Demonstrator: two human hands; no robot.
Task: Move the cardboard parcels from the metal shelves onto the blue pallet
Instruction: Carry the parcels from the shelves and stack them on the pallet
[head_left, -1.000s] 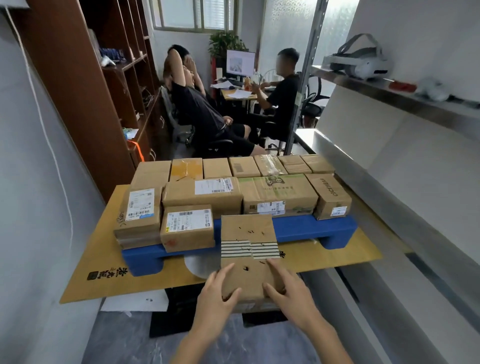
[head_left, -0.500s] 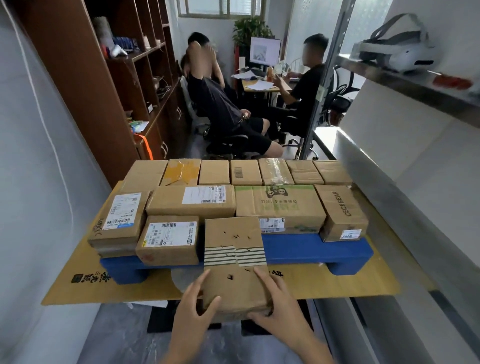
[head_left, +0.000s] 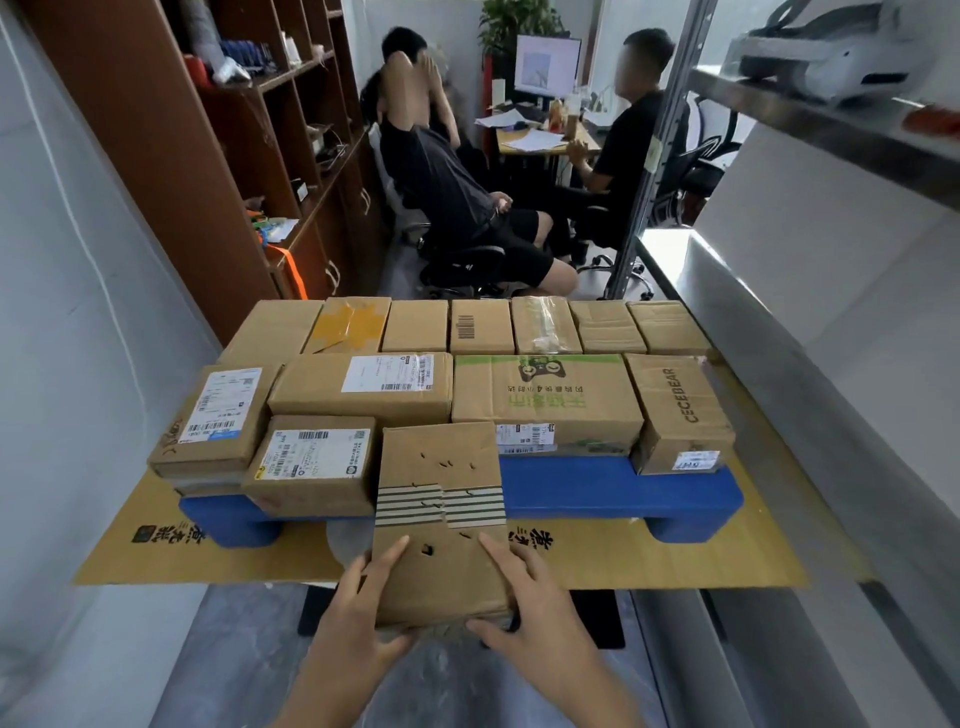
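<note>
Left hand (head_left: 358, 608) and right hand (head_left: 537, 605) hold parcel (head_left: 441, 467) lengthwise toward pallet (head_left: 597, 488).

- The left hand (head_left: 363, 605) is showing bare from fingertips to wrist, with smooth, unmarked skin.
- The right hand (head_left: 530, 605) is showing bare in the same way, and it is looking a little broader because it is sitting nearer the lens.
- The fingers (head_left: 385, 558) are looking long and slim, and the tips are blurring too much for finer detail.
- The left forearm (head_left: 322, 688) is showing uncovered down to the bottom edge, where the view is cutting it off.
- The right forearm (head_left: 587, 693) is showing uncovered as well, slender and widening towards the bottom edge.
- The rest of the person is lying outside the picture.
</note>
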